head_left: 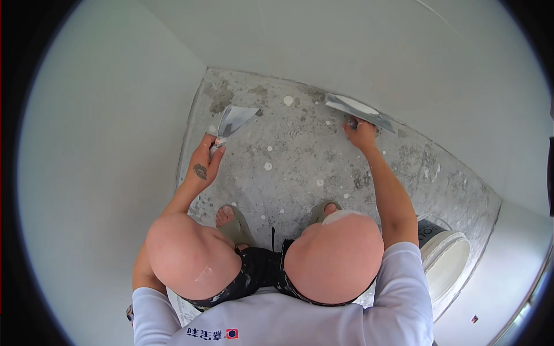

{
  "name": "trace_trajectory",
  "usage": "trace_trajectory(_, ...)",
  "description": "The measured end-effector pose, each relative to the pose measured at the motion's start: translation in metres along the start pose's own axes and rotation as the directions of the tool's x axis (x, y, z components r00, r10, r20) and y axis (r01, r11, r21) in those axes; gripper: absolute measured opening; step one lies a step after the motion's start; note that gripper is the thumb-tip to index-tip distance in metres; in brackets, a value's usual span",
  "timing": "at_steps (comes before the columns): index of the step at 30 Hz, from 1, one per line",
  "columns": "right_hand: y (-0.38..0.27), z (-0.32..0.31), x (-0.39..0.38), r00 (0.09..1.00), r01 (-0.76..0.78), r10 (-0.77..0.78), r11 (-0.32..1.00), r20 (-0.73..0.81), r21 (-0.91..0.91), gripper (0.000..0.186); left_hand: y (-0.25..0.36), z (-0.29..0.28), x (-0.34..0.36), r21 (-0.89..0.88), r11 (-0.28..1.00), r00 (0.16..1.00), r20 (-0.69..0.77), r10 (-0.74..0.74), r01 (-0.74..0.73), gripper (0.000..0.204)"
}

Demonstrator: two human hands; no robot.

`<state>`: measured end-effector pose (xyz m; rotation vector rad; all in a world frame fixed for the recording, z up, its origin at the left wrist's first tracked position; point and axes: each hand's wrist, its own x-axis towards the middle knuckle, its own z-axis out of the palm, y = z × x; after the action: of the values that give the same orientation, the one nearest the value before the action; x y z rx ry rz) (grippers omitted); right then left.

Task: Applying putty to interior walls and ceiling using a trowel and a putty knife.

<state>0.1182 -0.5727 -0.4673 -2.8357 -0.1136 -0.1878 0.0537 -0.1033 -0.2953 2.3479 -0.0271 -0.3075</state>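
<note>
My left hand (208, 158) is closed round the handle of a putty knife (235, 120), whose wide metal blade points up and away over the floor. White residue sticks to its handle near my fingers. In my right hand (362, 135) is a plastering trowel (359, 111), a long flat metal blade held close to the foot of the far wall. A streak of white paste lies along the blade. My fingers wrap its grip, which is mostly hidden under the hand.
I squat on a rough grey concrete floor (288, 138) dotted with white splashes. Pale walls rise at the left (104, 173) and ahead (369, 52), meeting in a corner. A bucket (447, 259) with a pale inside stands at my right, beside my elbow.
</note>
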Motion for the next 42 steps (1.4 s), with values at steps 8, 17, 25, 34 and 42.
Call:
trace_trajectory(8,-0.023,-0.126,0.036,0.926,-0.275,0.186,0.928,0.328,0.25,0.067,-0.03,-0.002,-0.021,-0.215,0.976,0.999,-0.025,-0.041,0.035,0.019)
trace_trajectory(17,-0.107,-0.352,0.043,0.957,0.021,-0.082,0.976,0.279,0.216,0.032,-0.01,0.02,0.015,-0.666,0.723,0.983,0.145,-0.116,0.183,0.021)
trace_trajectory(25,-0.133,-0.274,0.025,0.988,-0.15,0.039,0.468,0.149,0.871,0.018,-0.005,0.037,0.012,-0.818,0.508,0.943,0.332,0.03,0.271,0.023)
trace_trajectory(34,-0.173,-0.198,0.051,0.921,-0.363,-0.334,-0.542,0.203,0.758,0.036,0.024,0.024,0.009,-0.772,0.554,0.643,0.602,0.474,0.314,0.021)
trace_trajectory(42,-0.188,-0.178,0.057,0.57,-0.509,-0.44,0.474,0.694,0.719,0.017,0.018,0.005,0.001,-0.846,0.442,0.75,0.493,0.441,0.297,0.022)
